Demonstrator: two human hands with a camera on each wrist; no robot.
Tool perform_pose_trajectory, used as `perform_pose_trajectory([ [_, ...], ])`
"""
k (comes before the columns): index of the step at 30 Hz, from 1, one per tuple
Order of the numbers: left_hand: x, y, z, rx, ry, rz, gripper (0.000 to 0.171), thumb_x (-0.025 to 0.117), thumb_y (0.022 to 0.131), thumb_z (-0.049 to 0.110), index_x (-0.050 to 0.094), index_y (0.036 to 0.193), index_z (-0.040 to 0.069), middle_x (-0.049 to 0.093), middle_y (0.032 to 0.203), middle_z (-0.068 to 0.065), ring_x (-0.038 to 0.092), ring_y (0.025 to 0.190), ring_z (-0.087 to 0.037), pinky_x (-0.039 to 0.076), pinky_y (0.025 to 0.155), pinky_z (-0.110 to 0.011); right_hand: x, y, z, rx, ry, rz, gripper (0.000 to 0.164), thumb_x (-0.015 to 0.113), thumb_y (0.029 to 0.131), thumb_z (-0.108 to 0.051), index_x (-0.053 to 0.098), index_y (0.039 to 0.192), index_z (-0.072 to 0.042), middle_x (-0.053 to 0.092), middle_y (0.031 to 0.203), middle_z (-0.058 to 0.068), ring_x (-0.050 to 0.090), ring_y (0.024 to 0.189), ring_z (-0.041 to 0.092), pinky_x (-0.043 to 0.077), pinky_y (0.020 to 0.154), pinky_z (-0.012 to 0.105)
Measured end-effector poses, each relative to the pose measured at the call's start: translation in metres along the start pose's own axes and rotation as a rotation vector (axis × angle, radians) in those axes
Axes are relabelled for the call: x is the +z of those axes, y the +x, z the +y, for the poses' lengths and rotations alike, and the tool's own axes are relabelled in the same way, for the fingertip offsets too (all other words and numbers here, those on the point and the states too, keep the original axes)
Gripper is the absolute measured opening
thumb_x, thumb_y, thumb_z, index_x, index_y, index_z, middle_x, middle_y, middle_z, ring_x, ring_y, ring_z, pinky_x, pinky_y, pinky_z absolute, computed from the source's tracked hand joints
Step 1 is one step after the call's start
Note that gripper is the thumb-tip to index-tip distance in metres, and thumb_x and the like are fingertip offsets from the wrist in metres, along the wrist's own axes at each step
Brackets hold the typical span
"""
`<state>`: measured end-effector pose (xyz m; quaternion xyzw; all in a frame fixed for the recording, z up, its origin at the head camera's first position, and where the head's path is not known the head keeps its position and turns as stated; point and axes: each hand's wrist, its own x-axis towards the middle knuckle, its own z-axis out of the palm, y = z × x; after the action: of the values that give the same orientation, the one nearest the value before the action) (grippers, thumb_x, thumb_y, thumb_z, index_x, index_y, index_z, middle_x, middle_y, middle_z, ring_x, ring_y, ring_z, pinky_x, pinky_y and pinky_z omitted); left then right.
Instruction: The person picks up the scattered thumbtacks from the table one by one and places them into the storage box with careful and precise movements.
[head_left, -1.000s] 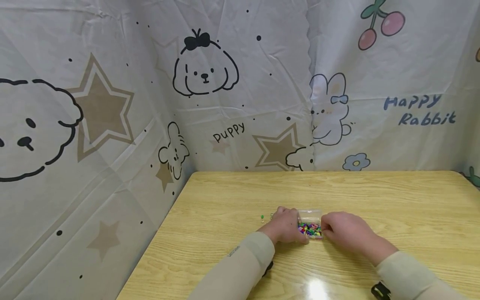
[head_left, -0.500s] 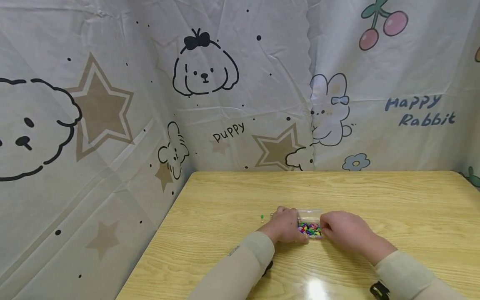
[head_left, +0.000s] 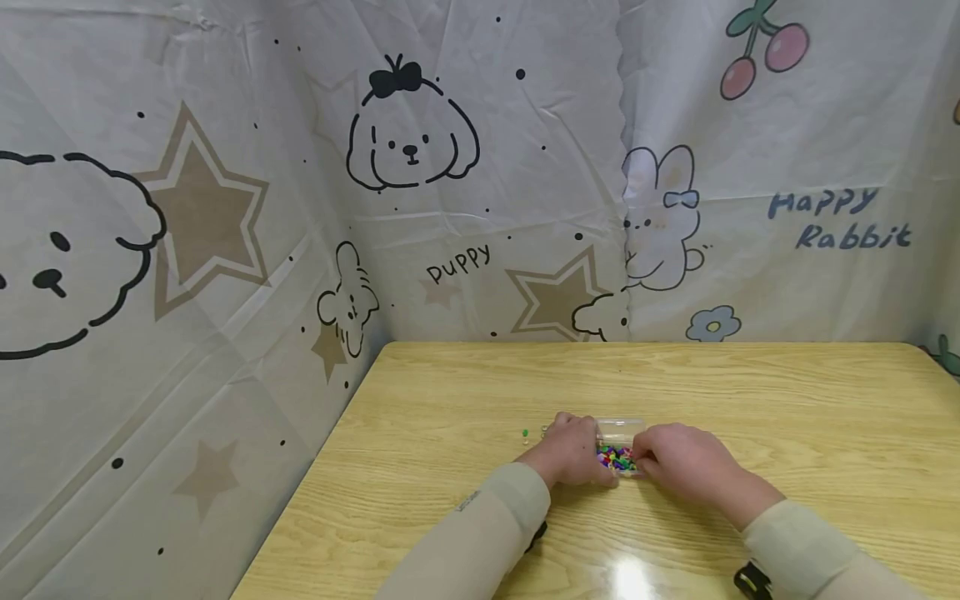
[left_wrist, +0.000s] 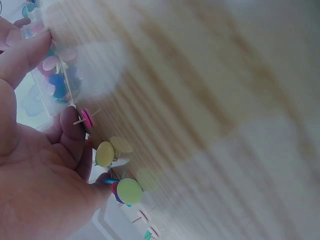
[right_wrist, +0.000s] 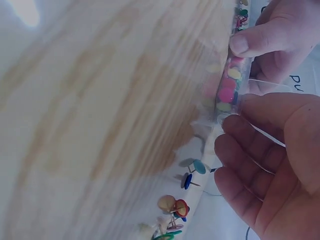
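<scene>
A clear plastic box (head_left: 617,459) filled with colourful thumbtacks stands on the table with its clear lid (head_left: 620,430) raised behind it. My left hand (head_left: 573,450) grips the left end of the box, its thumb on the near side. At the box's right end is my right hand (head_left: 686,461), fingers bent and fingertips at the tacks inside. Whether those fingertips pinch a tack is hidden. In the right wrist view, a blue thumbtack (right_wrist: 187,181) lies on the table by the right hand. A yellow thumbtack (left_wrist: 104,154) lies near the left hand in the left wrist view.
More loose tacks, including a green one (head_left: 525,432), lie on the wooden table (head_left: 450,392) left of the left hand. A printed cloth (head_left: 480,208) hangs behind the table and along its left side.
My right hand has shifted slightly left, so its fingertips now cover the right end of the box. My left hand and the box have stayed in place.
</scene>
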<state>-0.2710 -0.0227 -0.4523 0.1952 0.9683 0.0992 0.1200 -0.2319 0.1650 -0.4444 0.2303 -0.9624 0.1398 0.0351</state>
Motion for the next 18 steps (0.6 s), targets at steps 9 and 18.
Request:
perform_pose_trajectory([
  [9,0.0005,0.0013,-0.0004,0.003,0.002,0.002,0.059,0.08,0.065,0.057,0.056,0.106,0.022,0.055,0.108,0.01,0.035,0.12,-0.016,0.043,0.091,-0.032,0.0009,0.0007,0.0001,0.001,-0.02,-0.009,0.008,0.073,0.082,-0.021,0.069,0.077,-0.027,0.061,0.075,-0.015,0.051,0.064,0.004,0.049,0.057,0.035],
  [18,0.0024,0.0019,-0.0017,-0.005,-0.012,0.002,0.061,0.082,0.064,0.056,0.057,0.107,0.021,0.056,0.108,0.009,0.035,0.12,-0.016,0.043,0.091,-0.033,-0.0008,-0.0038,0.0018,0.034,0.045,0.001,0.009,0.066,0.083,-0.016,0.065,0.087,-0.024,0.057,0.071,-0.011,0.048,0.06,0.007,0.046,0.055,0.034],
])
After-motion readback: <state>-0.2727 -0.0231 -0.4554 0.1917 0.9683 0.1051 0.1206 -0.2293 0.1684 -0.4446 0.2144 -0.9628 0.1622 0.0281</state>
